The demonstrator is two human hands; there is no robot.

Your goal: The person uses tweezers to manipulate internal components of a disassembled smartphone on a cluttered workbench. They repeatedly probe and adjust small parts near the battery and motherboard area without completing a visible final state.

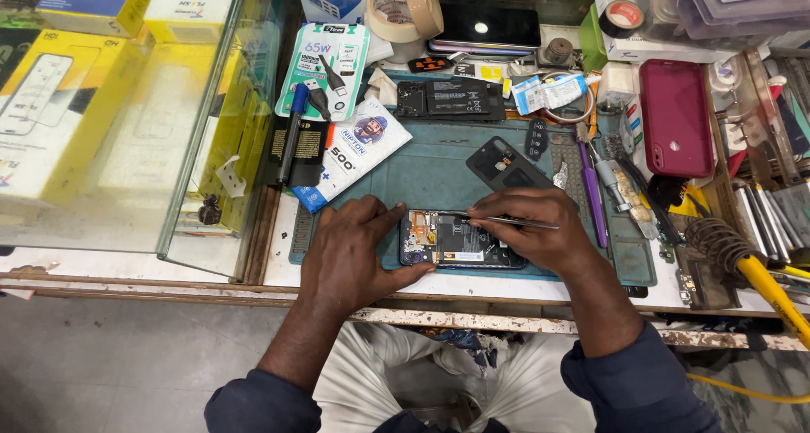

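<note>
The left hand [353, 252] lies flat and open, pinning the opened smartphone [460, 241] to the teal repair mat [422, 167]. The right hand [531, 226] pinches metal tweezers [515, 222] over its circuit board, seemingly mid-disassembly; the next move needs a fine, steady tip.

Between the hands lies a black opened phone [460, 241] with orange patches on a teal mat [422, 176], a magenta phone case [675, 117] beyond the right hand [540, 231], and a yellow cable [772, 294] to its right.
</note>
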